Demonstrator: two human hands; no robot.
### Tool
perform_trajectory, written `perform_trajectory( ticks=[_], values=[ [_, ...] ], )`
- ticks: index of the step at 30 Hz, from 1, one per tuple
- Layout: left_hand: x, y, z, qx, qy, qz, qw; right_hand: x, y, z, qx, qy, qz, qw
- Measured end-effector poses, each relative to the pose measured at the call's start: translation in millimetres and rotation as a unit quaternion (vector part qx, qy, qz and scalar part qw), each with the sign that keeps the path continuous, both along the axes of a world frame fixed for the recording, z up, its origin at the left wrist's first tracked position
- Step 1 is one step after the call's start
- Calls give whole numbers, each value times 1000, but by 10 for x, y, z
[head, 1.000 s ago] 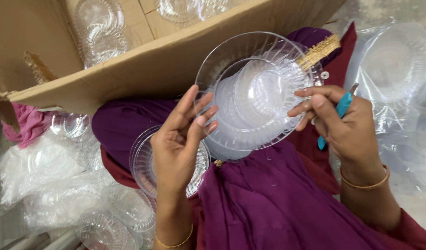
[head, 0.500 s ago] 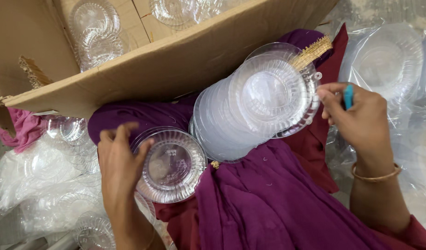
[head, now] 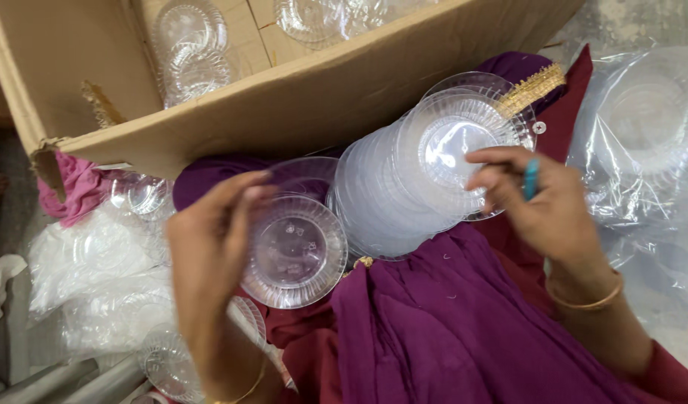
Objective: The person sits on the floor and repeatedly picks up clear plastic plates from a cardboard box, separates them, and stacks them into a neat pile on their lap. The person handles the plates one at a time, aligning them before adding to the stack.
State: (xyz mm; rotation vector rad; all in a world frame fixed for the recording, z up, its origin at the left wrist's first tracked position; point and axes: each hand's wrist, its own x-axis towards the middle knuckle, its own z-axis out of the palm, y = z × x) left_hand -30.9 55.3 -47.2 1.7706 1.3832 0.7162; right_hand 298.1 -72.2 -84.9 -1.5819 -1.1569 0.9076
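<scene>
Clear plastic bowl sits over the lap, near centre-left, held at its left rim by the left hand, whose fingers curl around the edge and pinch it. Beneath and just near of it, another clear bowl shows partly under the wrist. Purple fabric covers the lap on the near right.

To the right, the stack of clear bowls lies tilted on its side across the lap, its open face turned toward the camera. The right hand rests against the front bowl's lower right rim, fingertips pressed on the edge, with a blue pen-like item gripped between the fingers. A gold bangle circles that wrist.

On the left lie plastic bags holding more clear ware; on the right, a bagged stack of bowls.

Farther off, the cardboard box stands open, with clear bowls lying inside.
</scene>
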Motion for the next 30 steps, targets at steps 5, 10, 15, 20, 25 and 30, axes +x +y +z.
perform_trajectory(
  ticks=[5,10,15,20,25,30],
  values=[
    [588,-76,25,-73,-73,-74,992,-238,83,26,-69,-53,87,992],
    [771,-121,19,-82,-145,-86,982,-135,72,-34,-38,25,7,999],
    [856,-320,-130,-29,-104,-124,986,-26,11,-51,46,49,-122,990],
    [987,-499,-238,-81,-178,-114,974,-36,8,-4,88,50,-161,982],
    [1038,-531,-247,-84,-233,-92,964,-48,-27,-14,116,38,-173,977],
    [1037,-549,-262,-77,-246,-94,962,-22,-31,-74,146,56,-168,973]
  ],
)
